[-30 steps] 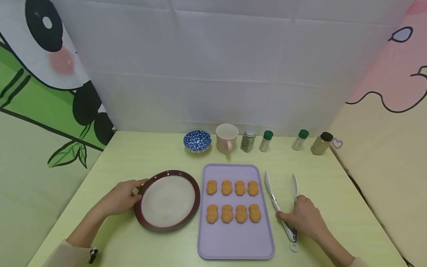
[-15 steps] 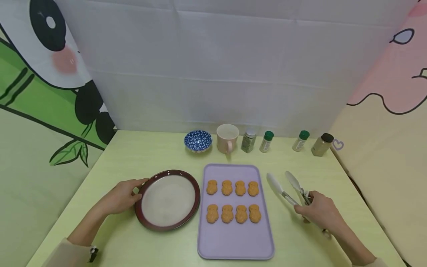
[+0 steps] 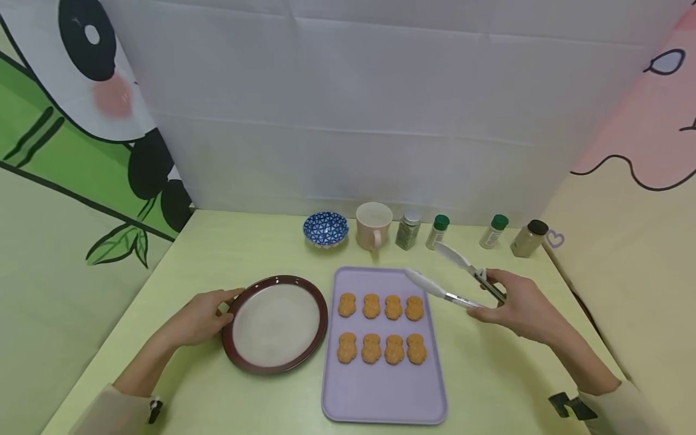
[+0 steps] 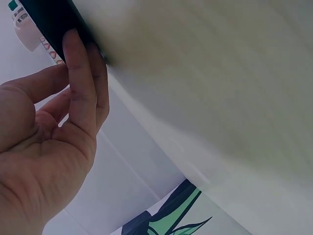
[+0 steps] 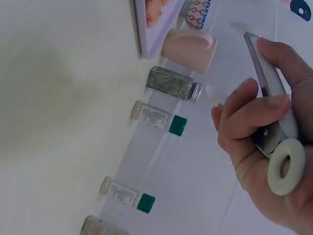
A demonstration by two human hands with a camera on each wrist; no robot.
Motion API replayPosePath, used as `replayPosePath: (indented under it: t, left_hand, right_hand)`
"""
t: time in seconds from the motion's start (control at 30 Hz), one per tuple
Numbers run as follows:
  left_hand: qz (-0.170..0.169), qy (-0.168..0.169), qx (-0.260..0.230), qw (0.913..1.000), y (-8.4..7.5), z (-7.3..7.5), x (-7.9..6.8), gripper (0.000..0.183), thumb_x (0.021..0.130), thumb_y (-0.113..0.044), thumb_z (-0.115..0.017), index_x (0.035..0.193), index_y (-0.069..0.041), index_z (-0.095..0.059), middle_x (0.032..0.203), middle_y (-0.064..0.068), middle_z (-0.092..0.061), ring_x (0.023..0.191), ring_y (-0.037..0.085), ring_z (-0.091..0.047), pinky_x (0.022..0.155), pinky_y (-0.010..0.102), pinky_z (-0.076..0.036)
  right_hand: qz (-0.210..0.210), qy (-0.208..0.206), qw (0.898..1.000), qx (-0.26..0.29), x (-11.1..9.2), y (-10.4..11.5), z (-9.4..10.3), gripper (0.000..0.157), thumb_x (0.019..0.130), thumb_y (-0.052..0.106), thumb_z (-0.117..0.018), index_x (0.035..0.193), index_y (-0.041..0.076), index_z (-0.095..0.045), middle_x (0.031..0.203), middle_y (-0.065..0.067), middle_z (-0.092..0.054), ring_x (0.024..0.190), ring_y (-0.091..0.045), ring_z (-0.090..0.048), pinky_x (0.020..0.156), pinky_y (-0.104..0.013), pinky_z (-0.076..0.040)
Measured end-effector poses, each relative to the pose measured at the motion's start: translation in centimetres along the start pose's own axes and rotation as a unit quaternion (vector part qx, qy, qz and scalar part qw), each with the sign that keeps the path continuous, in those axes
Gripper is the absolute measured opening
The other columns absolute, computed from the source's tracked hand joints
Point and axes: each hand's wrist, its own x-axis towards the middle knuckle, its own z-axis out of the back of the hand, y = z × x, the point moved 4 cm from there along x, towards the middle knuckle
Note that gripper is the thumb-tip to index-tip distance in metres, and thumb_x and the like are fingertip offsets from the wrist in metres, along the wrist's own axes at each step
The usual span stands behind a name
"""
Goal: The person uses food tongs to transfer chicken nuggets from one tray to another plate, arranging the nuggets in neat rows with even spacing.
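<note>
My right hand (image 3: 524, 308) holds a pair of tongs (image 3: 454, 296) in the air, thumb on one arm and fingers round the other. The tongs' pale tips are spread apart with nothing between them, one overlapping the tray's upper right corner. In the right wrist view their ring end (image 5: 286, 166) lies by the palm. At left, my left hand (image 3: 201, 317) grips the near-left rim of a round plate (image 3: 276, 323), pale with a brown border. The left wrist view shows the fingers against the plate's dark underside (image 4: 54, 24). A lilac tray (image 3: 383, 393) bears two rows of brown bear-shaped cookies (image 3: 371, 347).
Along the back stand a blue patterned bowl (image 3: 325, 229), a pink mug (image 3: 374, 226), a jar of herbs (image 3: 408, 231), two green-capped spice bottles (image 3: 438, 231) and a black-capped jar (image 3: 529, 239). A white cloth wall (image 3: 348, 121) rises behind the table.
My right hand has lifted the tongs off the table, and their tips have swung left towards the tray. My left hand stays at the plate.
</note>
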Motion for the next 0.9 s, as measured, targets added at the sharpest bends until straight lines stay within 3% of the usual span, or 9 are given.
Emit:
replayPosePath:
  t: [0.13, 0.3, 0.4, 0.5, 0.63, 0.73, 0.9]
  left_hand:
    - [-0.004, -0.003, 0.005, 1.0, 0.2, 0.1, 0.0, 0.051, 0.088, -0.001, -0.059, 0.138, 0.001, -0.045, 0.104, 0.013, -0.062, 0.07, 0.014, -0.053, 0.055, 0.027, -0.046]
    - [-0.002, -0.007, 0.005, 1.0, 0.8, 0.1, 0.0, 0.05, 0.089, -0.004, -0.059, 0.137, -0.002, -0.047, 0.105, 0.011, -0.062, 0.071, 0.015, -0.052, 0.056, 0.028, -0.044]
    - [0.008, -0.002, -0.02, 0.9998, 1.2, -0.1, -0.1, 0.05, 0.089, -0.005, -0.058, 0.138, -0.005, -0.047, 0.107, 0.012, -0.062, 0.069, 0.015, -0.054, 0.056, 0.029, -0.045]
    - [0.024, 0.006, -0.065, 0.9976, 1.7, -0.3, -0.1, 0.051, 0.09, -0.004, -0.058, 0.14, -0.008, -0.046, 0.106, 0.014, -0.061, 0.064, 0.015, -0.058, 0.055, 0.03, -0.049]
    - [0.049, 0.015, -0.117, 0.9918, 2.1, -0.3, -0.2, 0.052, 0.09, -0.003, -0.057, 0.141, -0.011, -0.046, 0.106, 0.016, -0.06, 0.062, 0.018, -0.062, 0.055, 0.032, -0.051]
    - [0.063, 0.018, -0.139, 0.9881, 2.2, -0.4, -0.4, 0.052, 0.091, -0.003, -0.057, 0.141, -0.012, -0.046, 0.107, 0.017, -0.06, 0.062, 0.02, -0.063, 0.055, 0.033, -0.052]
    - [0.07, 0.018, -0.144, 0.9869, 2.1, -0.3, -0.5, 0.053, 0.09, -0.001, -0.057, 0.141, -0.011, -0.045, 0.104, 0.016, -0.06, 0.061, 0.02, -0.064, 0.055, 0.033, -0.053]
  right_hand:
    - [0.078, 0.037, 0.996, -0.032, 2.0, 2.7, -1.0, 0.072, 0.07, 0.043, -0.081, 0.126, 0.007, -0.055, 0.099, -0.002, -0.063, 0.056, -0.005, -0.056, 0.049, -0.026, -0.046]
    - [0.15, 0.078, 0.982, -0.09, 4.3, 5.1, -3.1, 0.071, 0.07, 0.037, -0.08, 0.129, 0.005, -0.056, 0.09, 0.003, -0.065, 0.055, -0.002, -0.051, 0.052, -0.024, -0.045]
    - [0.18, 0.092, 0.972, -0.117, 5.6, 6.0, -4.3, 0.073, 0.07, 0.045, -0.079, 0.128, 0.006, -0.058, 0.1, 0.003, -0.067, 0.065, -0.003, -0.052, 0.059, -0.025, -0.046]
    - [0.194, 0.106, 0.967, -0.13, 6.7, 6.4, -5.4, 0.079, 0.068, 0.055, -0.076, 0.128, 0.006, -0.059, 0.107, 0.002, -0.067, 0.074, -0.003, -0.054, 0.065, -0.027, -0.046]
    - [0.189, 0.129, 0.964, -0.138, 8.0, 6.6, -6.4, 0.074, 0.069, 0.05, -0.078, 0.127, 0.009, -0.06, 0.09, 0.007, -0.066, 0.066, -0.005, -0.048, 0.06, -0.028, -0.042]
    - [0.189, 0.14, 0.96, -0.149, 8.4, 6.8, -6.9, 0.066, 0.069, 0.041, -0.078, 0.125, 0.012, -0.062, 0.077, 0.009, -0.061, 0.06, -0.007, -0.042, 0.056, -0.028, -0.038]
    - [0.192, 0.152, 0.957, -0.158, 8.9, 6.8, -7.6, 0.059, 0.069, 0.037, -0.077, 0.122, 0.014, -0.064, 0.074, 0.012, -0.058, 0.059, -0.006, -0.043, 0.054, -0.026, -0.038]
